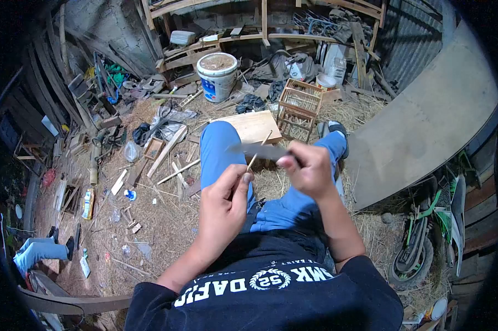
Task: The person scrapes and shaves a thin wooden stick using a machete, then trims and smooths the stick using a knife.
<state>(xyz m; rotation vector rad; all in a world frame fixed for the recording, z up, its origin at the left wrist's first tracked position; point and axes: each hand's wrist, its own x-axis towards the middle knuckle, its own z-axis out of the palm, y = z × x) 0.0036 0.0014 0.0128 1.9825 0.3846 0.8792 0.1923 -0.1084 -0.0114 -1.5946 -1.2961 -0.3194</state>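
Note:
My left hand (225, 199) is closed around a thin wooden stick (259, 150), which points up and away from me. In my right hand (310, 168) is the handle of a knife (260, 150); its blade, smeared by motion, lies across the stick just beyond my left fingers. Whether the edge bites into the wood I cannot tell. Both hands are above my lap, between my knees. Past my left knee a pale wooden board (251, 127) lies on the ground, with a small slatted wooden frame (299, 109) beside it.
A white bucket (217, 88) full of brownish material stands ahead. To the right a large sheet panel (420, 127) leans, with a green-and-white motorbike (425, 237) below it. Wood scraps, a yellow bottle (88, 203) and shavings litter the floor. Another person's legs (42, 249) show at left.

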